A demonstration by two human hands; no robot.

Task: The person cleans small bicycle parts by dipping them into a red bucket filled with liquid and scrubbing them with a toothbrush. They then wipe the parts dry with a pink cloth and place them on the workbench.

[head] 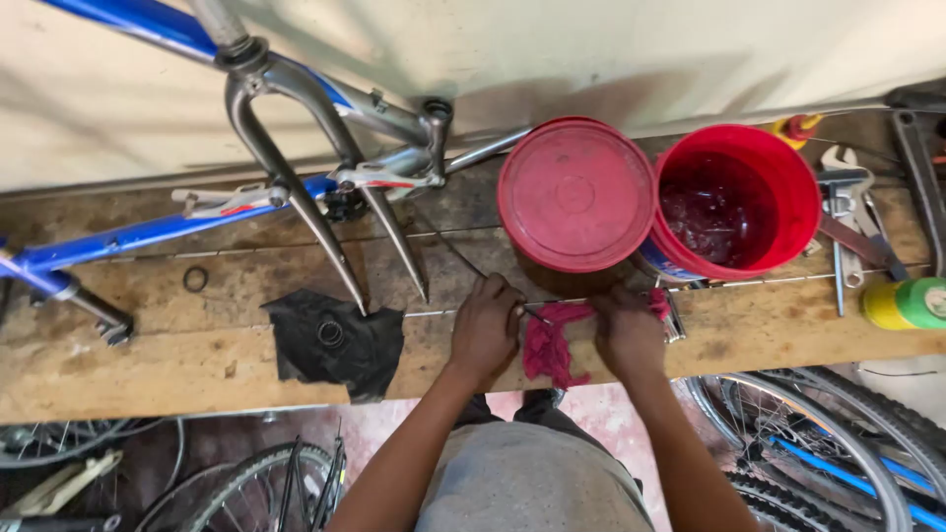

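While both hands work at the front edge of the wooden bench (148, 345), I log the setup. The left hand (485, 330) is closed, pinching a thin metal rod (537, 315), likely a spoke or axle, which runs right into the red rag (554, 340). The right hand (631, 330) is curled over the rag's far end; I cannot tell whether it grips the cloth alone or the rod through it. The rag lies just ahead of the body, partly hanging over the bench edge.

Risks as I judge them:
- The open red bucket (734, 202), holding dark liquid, stands just behind the right hand. A backward jerk of the elbow or wrist could tip it or slosh it onto the bench.
- The red lid (576, 192) rests on something just behind the left hand; a knock may slide it off.
- The rod is thin and probably greasy; a slip could send it off the edge toward the wheels (818, 443) below.
- The fork (325, 197) tips of the blue frame (118, 236) point toward the left forearm; a sideways reach could catch them.
- Wrenches (857, 222) and tape rolls (907, 303) crowd the right side.
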